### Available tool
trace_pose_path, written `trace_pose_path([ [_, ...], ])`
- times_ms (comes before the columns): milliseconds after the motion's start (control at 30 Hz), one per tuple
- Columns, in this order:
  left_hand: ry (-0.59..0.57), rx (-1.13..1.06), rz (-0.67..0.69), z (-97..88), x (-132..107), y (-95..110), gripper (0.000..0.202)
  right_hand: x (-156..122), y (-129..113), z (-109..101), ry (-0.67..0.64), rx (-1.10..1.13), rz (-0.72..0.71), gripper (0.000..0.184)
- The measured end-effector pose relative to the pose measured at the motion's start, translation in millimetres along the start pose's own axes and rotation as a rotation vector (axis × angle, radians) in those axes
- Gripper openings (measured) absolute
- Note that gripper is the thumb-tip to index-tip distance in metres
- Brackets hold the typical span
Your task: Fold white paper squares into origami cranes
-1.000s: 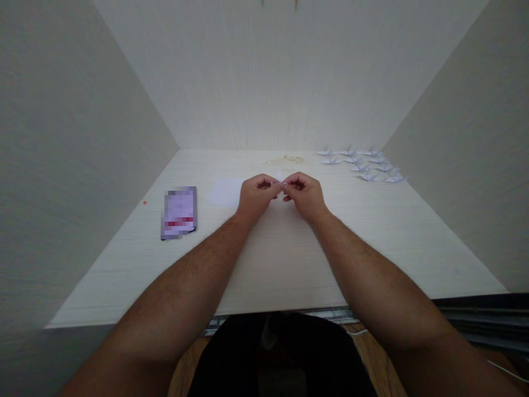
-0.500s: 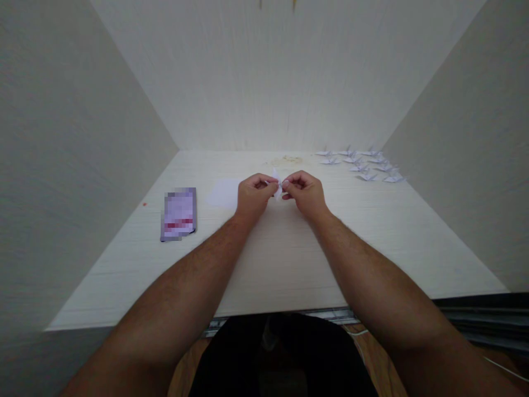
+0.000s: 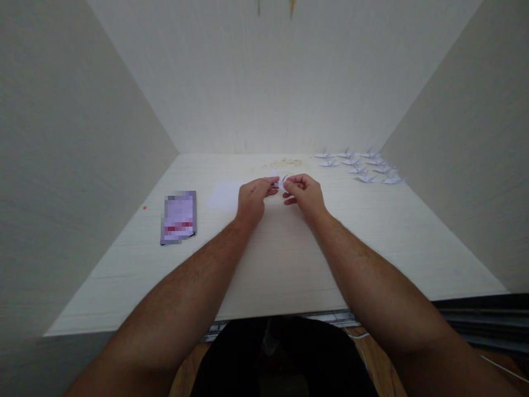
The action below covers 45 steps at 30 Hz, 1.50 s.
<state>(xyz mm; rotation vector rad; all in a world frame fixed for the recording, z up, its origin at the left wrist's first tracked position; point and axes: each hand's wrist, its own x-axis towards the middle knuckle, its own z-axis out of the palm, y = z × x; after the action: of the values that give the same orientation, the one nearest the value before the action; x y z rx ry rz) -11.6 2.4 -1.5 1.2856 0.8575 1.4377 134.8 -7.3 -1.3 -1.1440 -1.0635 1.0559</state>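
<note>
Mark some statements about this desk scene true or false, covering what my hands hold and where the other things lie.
1. The left hand and right hand pinch one small folded paper between them. True.
2. The paper cranes sit at the far left of the table. False: they are grouped at its far right corner.
3. A flat white sheet lies just left of the left hand. True.
4. The purple packet lies under the right hand. False: it lies apart, left of the sheet.
</note>
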Motion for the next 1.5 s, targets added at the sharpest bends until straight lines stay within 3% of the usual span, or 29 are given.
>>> trace_pose_path([
  [100,-0.005,0.012,-0.003,1.0,-1.1,0.9,0.025,-0.3,1.2,-0.3,-0.024,-0.046,0.043,0.022],
  [233,0.025,0.048,0.005,2.0,0.5,-0.8,0.02,-0.2,2.8,-0.4,-0.011,-0.111,-0.041,0.015],
  [333,0.041,0.054,-0.025,1.5,2.9,-3.7,0.038,0.1,2.5,-0.2,0.011,-0.134,-0.097,0.015],
  [567,0.025,0.215,-0.021,-0.5,1.5,-0.8,0.022,-0.2,3.8,-0.2,-0.041,-0.118,-0.11,0.028],
  [833,0.067,-0.016,-0.108,-1.9,5.4,-5.2,0.023,-2.2,2.2,-1.0,-0.125,-0.048,-0.094,0.029],
  [1133,-0.006,-0.185,-0.213,-0.9,5.5,0.8,0.03,-3.5,1.2,-1.3,-0.206,0.115,-0.025,0.032],
  [1500,-0.085,-0.395,-0.351,-2.0,5.7,7.9,0.014,-3.8,0.6,-1.7,-0.243,0.198,0.003,0.035],
])
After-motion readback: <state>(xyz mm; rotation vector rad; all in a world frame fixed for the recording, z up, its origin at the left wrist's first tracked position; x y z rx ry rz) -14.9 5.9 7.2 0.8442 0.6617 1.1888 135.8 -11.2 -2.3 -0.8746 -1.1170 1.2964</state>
